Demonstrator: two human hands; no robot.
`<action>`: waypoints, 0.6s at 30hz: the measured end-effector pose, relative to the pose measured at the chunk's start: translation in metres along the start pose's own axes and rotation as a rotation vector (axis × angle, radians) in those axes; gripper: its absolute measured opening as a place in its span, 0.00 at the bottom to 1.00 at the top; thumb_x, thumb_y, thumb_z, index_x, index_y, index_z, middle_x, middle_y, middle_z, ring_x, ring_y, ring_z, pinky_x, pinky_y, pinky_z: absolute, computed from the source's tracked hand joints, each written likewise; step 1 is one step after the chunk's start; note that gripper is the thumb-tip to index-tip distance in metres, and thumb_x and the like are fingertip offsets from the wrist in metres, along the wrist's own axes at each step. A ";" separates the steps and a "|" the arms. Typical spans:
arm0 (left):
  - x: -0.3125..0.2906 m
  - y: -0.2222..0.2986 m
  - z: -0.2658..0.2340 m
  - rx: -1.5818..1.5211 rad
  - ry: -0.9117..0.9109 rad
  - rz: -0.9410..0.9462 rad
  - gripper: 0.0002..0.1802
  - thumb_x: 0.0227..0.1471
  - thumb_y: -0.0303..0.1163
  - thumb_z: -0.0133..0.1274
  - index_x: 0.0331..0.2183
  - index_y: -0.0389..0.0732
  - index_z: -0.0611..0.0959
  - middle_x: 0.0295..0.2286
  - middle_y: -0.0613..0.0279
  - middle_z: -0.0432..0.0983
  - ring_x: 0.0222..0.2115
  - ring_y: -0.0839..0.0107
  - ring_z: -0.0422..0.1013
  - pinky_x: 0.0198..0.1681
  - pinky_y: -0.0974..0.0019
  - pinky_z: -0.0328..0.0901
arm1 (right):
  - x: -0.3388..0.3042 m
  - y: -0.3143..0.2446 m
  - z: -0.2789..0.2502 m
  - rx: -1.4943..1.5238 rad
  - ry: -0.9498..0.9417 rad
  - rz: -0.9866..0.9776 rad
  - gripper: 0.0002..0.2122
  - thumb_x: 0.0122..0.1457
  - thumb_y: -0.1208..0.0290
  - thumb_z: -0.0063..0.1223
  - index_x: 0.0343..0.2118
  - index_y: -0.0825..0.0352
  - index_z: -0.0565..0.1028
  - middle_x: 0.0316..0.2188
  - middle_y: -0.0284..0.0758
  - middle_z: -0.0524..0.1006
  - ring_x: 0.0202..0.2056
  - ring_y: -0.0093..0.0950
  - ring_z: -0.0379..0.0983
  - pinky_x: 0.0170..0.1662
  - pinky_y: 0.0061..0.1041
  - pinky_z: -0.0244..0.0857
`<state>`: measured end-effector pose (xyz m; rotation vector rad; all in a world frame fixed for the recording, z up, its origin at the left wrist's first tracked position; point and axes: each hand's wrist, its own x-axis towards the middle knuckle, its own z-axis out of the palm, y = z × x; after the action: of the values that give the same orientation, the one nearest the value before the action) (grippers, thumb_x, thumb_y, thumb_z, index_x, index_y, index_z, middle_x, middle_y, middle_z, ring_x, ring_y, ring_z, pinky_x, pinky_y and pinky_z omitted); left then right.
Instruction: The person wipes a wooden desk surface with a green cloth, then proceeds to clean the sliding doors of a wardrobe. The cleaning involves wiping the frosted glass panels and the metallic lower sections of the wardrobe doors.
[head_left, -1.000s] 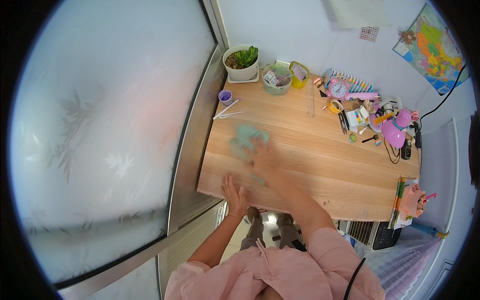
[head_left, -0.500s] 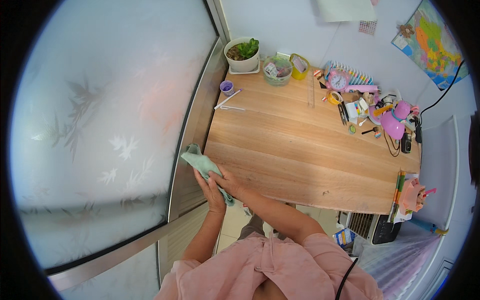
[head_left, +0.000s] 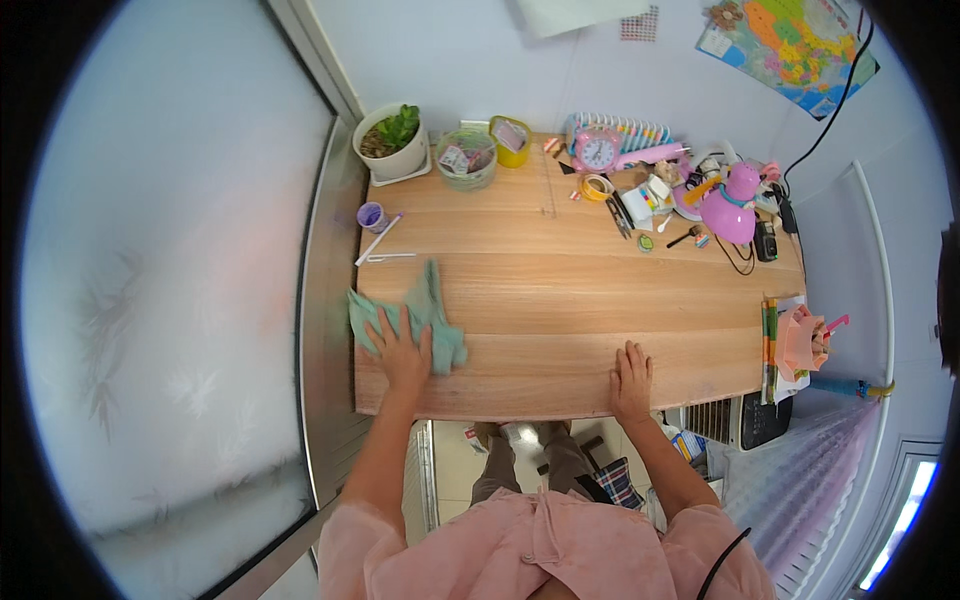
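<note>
Left hand (head_left: 398, 350), fingers spread flat, now presses the green cloth (head_left: 420, 318) on the wooden desk (head_left: 600, 300) near its left edge, returned from beyond it; right hand (head_left: 631, 378) now rests open at the front edge: wiping continues.

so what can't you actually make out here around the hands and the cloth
- Head view: the part of the green cloth under the left hand is covered by the palm.
- Head view: the things in the clear bowl are too small to identify.
- Head view: the floor below the desk is mostly hidden by the desktop and the person's legs.
- Head view: the right hand hides the desk edge beneath it.
</note>
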<state>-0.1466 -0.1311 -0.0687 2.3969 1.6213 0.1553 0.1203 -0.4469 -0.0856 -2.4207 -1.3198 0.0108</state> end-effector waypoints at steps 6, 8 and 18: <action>-0.046 0.125 0.043 -0.030 -0.002 0.506 0.32 0.52 0.52 0.49 0.57 0.53 0.70 0.62 0.53 0.51 0.64 0.46 0.42 0.60 0.28 0.34 | 0.001 -0.003 -0.010 0.105 0.021 -0.060 0.21 0.61 0.71 0.42 0.57 0.72 0.64 0.60 0.49 0.60 0.62 0.48 0.54 0.63 0.51 0.44; -0.100 0.136 0.040 -0.127 -0.176 0.731 0.35 0.48 0.50 0.53 0.58 0.56 0.69 0.63 0.55 0.51 0.64 0.47 0.44 0.58 0.26 0.35 | 0.001 0.004 -0.008 0.283 0.123 -0.035 0.21 0.61 0.71 0.42 0.57 0.73 0.63 0.60 0.50 0.60 0.61 0.49 0.53 0.62 0.51 0.44; -0.039 -0.064 0.017 0.199 0.039 -0.049 0.35 0.52 0.44 0.48 0.61 0.50 0.63 0.63 0.53 0.48 0.64 0.45 0.42 0.62 0.35 0.36 | -0.001 0.051 -0.009 0.028 0.121 0.000 0.19 0.62 0.69 0.43 0.54 0.73 0.65 0.60 0.51 0.59 0.62 0.52 0.52 0.63 0.51 0.42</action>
<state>-0.2153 -0.1473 -0.0996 2.5094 1.7889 0.0325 0.1623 -0.4758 -0.0940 -2.3587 -1.2574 -0.1149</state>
